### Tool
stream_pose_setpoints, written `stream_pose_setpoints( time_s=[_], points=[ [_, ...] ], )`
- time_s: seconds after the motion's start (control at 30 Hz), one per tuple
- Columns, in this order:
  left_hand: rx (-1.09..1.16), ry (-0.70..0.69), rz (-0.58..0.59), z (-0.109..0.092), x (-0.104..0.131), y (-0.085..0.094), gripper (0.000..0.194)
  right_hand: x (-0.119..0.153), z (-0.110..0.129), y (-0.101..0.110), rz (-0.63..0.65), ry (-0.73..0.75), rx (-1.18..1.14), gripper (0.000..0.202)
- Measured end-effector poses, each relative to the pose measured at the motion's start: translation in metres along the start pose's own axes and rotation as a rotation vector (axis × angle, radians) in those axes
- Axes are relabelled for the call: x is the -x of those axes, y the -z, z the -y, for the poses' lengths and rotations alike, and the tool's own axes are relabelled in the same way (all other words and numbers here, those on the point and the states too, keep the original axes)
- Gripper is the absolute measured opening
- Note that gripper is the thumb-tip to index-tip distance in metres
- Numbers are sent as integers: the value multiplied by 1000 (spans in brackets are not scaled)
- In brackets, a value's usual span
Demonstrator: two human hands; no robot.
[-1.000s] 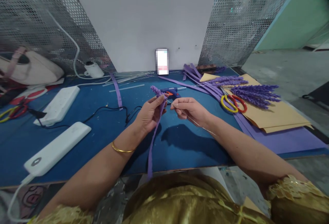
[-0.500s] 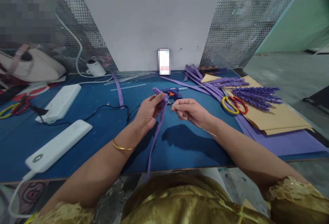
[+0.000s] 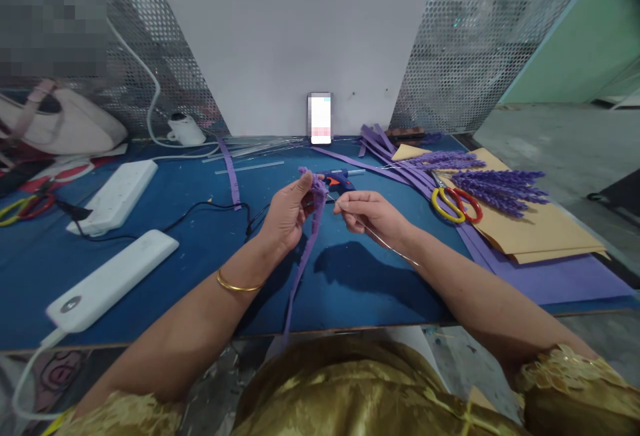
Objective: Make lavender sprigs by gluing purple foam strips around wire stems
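Left hand (image 3: 287, 213): nearly closed; we pinch the bunched end of the purple strip (image 3: 311, 239) between thumb and fingers, seemingly so its folds sit tight.
Right hand (image 3: 367, 211): fingertips closed on the thin wire (image 3: 393, 247), its tail running back toward our forearm; a light pinch, we judge, for steering.
Strip tail: hangs down toward us past the edge of the table (image 3: 370, 303), probably clear of snags.
Glue gun (image 3: 341, 183): lies just beyond our hands, likely for short reach.
Scissors (image 3: 447, 203): off to our right, handles nearer us, perhaps for easy pickup.
Flower sprigs (image 3: 500, 189): on brown paper (image 3: 535, 226), apart from our working spot.
Phone (image 3: 321, 119): upright against the white board (image 3: 295, 43), screen facing us, presumably for viewing.
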State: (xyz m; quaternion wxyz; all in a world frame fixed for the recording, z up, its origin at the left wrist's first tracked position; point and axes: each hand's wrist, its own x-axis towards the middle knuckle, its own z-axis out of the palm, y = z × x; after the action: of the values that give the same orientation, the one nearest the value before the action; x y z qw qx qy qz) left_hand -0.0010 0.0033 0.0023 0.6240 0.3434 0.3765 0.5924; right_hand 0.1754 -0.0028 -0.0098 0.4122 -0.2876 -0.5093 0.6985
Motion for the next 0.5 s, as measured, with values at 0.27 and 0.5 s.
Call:
stream_pose_setpoints(
  time_s=[0.27,0.5],
  points=[
    [-71,103,17,2,3,-3,36,-1,-1,1,-15,21,20,13],
    [-49,126,-41,0,6,-6,36,-1,-3,2,-13,24,56,13]
  ],
)
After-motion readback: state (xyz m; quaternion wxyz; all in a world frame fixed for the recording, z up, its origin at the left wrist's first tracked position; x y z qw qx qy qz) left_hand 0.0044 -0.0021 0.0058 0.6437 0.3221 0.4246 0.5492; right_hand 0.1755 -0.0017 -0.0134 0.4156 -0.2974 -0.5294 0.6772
